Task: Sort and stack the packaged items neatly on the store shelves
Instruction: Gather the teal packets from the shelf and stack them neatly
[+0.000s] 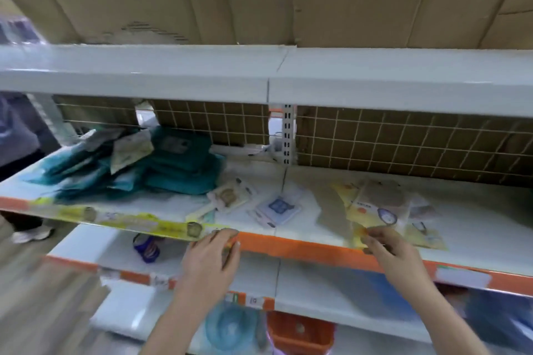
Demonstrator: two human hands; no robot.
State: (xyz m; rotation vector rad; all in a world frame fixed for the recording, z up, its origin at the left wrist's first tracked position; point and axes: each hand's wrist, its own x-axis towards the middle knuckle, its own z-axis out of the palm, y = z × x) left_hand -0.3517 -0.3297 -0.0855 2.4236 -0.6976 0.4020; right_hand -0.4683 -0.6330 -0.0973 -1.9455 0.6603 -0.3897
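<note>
My right hand point(388, 251) was pinched nearly closed, thumb and fingertips point(367, 239) meeting on the near corner of a yellow packet point(372, 210) that lay flat at the front of the middle shelf point(476, 228). The rest of that hand hung over the orange edge strip point(302, 245), wrist below shelf level.

My left hand point(215, 256) was loosely curled, palm down, fingers draped over the shelf's front lip where the yellow label strip point(129, 220) ended. The blur kept me from telling whether it gripped the strip or only rested on it.

Beyond the right hand, more yellow and clear packets overlapped in a loose spread. Between my hands, further back, lay a white packet with a blue square point(278, 207) and, just left of it, a pale packet with a brown print point(230, 196), both flat and apart from each other. At the left rear sat a stack of teal packs point(184, 164), with more teal packs point(78, 167) tumbled beside it and a pale pouch point(129, 153) leaning on top.

Behind everything ran a wire grid point(403, 141) over cardboard. On the shelf below stood a blue can point(147, 248).
</note>
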